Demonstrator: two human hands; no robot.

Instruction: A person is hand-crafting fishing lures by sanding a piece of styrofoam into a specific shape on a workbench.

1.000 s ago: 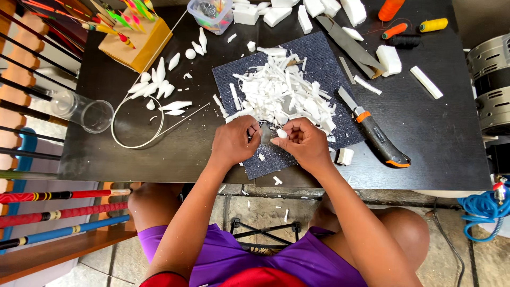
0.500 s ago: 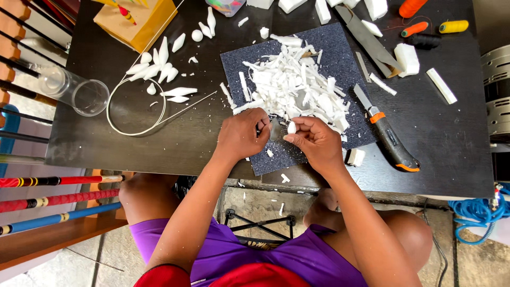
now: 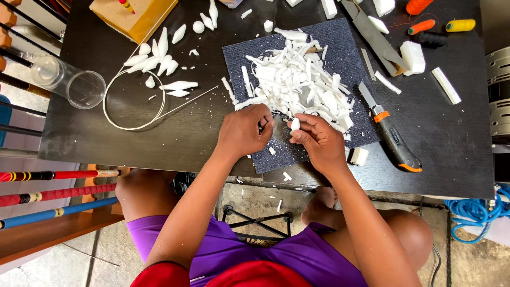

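Over the rough grey mat [image 3: 265, 53], right hand [image 3: 317, 139] pinches a small white foam piece [image 3: 295, 124]; left hand [image 3: 245, 130] grips a thin blade [image 3: 277, 125] beside jagged shavings [image 3: 300, 79].

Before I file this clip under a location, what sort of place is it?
Probably a home craft workbench: a black table with a grey cutting mat piled with white foam shavings, a utility knife and carved white pieces.

I see a matt black bench [image 3: 159, 133] with a faint sheen, and on it a dark grey mat [image 3: 313, 149] that looks like rough, felted cloth. The white shavings [image 3: 303, 79] look like soft, chalky foam, matt throughout. The utility knife [image 3: 390, 133] shows a bare metal blade and a black rubbery handle with glossy orange plastic. Near the left edge a clear plastic cup [image 3: 71, 82] shines.
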